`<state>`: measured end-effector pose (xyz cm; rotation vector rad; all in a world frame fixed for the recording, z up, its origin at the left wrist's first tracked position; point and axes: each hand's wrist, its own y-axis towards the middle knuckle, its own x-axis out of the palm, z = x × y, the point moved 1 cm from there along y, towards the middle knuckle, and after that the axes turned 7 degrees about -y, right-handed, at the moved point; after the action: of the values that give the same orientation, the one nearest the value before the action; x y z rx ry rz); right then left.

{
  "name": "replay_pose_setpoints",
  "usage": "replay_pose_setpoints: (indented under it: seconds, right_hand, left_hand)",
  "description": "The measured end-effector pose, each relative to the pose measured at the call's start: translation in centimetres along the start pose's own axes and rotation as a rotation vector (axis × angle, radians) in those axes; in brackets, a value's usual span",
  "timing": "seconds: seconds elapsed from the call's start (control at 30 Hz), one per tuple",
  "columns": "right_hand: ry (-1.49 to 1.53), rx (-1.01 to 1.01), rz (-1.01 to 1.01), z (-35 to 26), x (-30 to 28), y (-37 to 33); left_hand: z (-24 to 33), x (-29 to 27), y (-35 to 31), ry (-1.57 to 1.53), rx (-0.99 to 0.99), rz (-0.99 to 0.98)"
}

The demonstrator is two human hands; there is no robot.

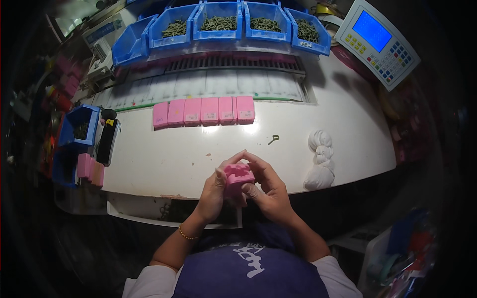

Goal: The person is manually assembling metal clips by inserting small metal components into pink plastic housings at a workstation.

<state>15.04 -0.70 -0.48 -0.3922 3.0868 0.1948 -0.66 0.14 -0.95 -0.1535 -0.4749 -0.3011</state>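
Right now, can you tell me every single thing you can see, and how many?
Held piece: one, pink, between both hands
Block row: six, pink, middle of table
Hooked piece: one, greenish, on table
White bundle: one, white, table's right
Back bins: five, blue, along the back
Small pieces: uncountable, greenish, in four back bins
Slatted strip: one, grey, below back bins
Keypad panel: one, white with blue screen, upper right
Side bins: two, blue, left
Side blocks: few, pink, left
Table: one, white, centre
Bracelet: one, gold, left wrist
Apron: one, purple-blue, on person
Dark edges: too dim to list
Hands: two, left and right, bare, centre
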Motion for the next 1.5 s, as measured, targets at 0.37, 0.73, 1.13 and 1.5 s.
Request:
replay_pose_setpoints:
  seconds: [0.37,0.73,1.13,1.5]
  right_hand:
    - [-0.120,-0.081,0.072,-0.1,-1.0,-0.4]
    - [-0.117,-0.144,0.037,-0.3,-1.6,-0.6]
    - [-0.295,-0.262,0.139,1.2,0.0,-0.4]
    - [-0.880,-0.377,0.337,2.2,-1.1,0.5]
  left_hand:
    - [-0.2,-1.1,-1.1,0.267,0.329,-0.005]
    - [0.5,-1.5,-1.0,0.396,0.372,-0.105]
    - [0.8,-2.5,-1.8,0.743,0.455,0.106]
    - [3.3,-4.9,-3.1,1.542,0.284,0.223]
